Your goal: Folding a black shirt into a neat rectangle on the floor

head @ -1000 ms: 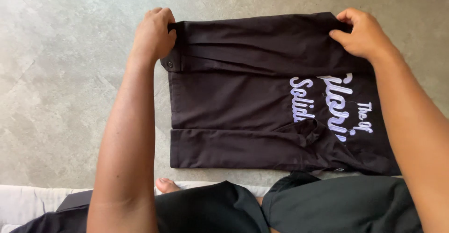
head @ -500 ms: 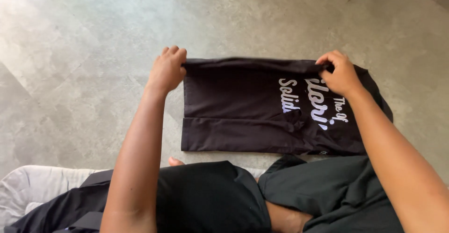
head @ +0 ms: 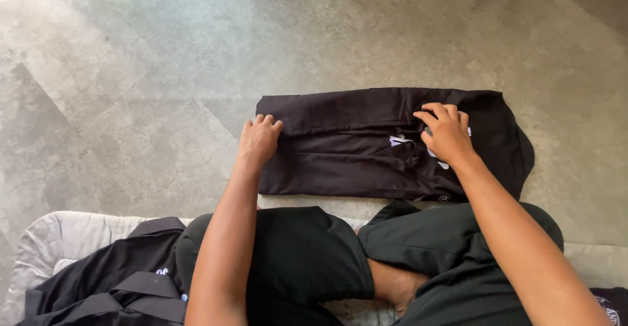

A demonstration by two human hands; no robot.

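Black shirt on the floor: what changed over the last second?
Both hands brought the far edge of the black shirt toward the person, folding it narrower and hiding most of the white lettering. The left hand and right hand now press flat on it. The shirt stays on the grey floor.

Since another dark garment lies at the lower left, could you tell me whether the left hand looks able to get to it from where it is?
Probably yes: the left hand rests on the folded black shirt, and nothing lies between it and the dark garment.
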